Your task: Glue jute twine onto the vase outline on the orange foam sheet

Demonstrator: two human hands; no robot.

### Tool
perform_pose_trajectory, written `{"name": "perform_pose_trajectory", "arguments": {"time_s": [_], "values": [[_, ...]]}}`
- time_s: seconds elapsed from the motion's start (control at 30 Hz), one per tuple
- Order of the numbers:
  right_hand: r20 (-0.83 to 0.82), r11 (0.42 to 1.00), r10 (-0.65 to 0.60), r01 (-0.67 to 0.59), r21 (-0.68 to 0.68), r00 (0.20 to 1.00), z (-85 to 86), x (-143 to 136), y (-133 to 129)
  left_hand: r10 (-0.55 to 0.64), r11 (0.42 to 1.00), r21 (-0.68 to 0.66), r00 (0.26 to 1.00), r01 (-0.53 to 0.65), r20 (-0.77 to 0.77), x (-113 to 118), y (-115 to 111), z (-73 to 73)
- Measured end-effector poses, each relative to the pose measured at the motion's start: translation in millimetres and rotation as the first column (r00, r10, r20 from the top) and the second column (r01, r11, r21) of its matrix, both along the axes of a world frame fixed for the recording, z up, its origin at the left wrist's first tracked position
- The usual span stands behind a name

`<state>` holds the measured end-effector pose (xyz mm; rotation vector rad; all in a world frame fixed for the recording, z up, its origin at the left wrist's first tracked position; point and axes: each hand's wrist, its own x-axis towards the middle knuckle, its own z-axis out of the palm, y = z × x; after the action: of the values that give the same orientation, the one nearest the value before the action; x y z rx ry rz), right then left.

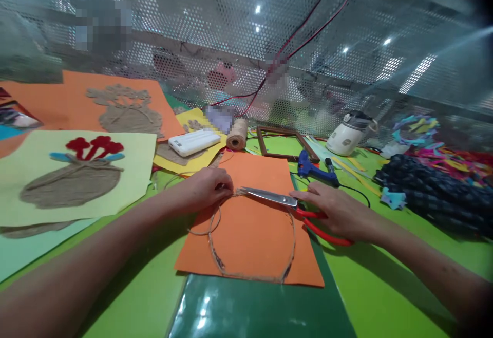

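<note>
A sheet of orange paper [258,240] lies in front of me, with a loop of jute twine [211,243] laid on it in a vase-like outline. My left hand [208,190] pinches the twine near the top of that outline, and a loose curl of it hangs below the fingers. My right hand [333,207] grips red-handled scissors [269,197]. Their blades point left, with the tips at the twine beside my left fingers. Whether the blades touch the twine I cannot tell.
Finished-looking twine vase pictures [73,181] lie at the left. Behind the sheet are a white power bank [194,143], a twine spool [236,135], a brown frame [265,145] and a blue glue gun [318,171]. A white bottle [346,135] and dark checked cloth [423,194] are at the right.
</note>
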<state>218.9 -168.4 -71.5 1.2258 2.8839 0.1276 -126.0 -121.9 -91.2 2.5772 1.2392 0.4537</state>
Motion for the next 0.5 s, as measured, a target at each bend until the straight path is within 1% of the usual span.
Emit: {"name": "perform_pose_trajectory", "arguments": {"time_s": [0.13, 0.33, 0.5], "values": [[-0.015, 1.0, 0.021, -0.021, -0.015, 1.0, -0.6, 2.1, 7.2, 0.008, 1.0, -0.013, 1.0, -0.008, 0.001, 0.1, -0.5, 1.2], [-0.029, 0.998, 0.052, -0.053, -0.034, 0.998, -5.3, 1.0, 7.5, -0.025, 0.999, 0.03, 0.999, 0.025, 0.02, -0.3, 2.5, -5.1], [-0.017, 0.997, 0.074, -0.074, 0.004, 0.997, -7.3, -1.1, 8.1, -0.019, 0.999, 0.027, 1.0, 0.019, 0.022, 0.5, 0.5, -3.0]]}}
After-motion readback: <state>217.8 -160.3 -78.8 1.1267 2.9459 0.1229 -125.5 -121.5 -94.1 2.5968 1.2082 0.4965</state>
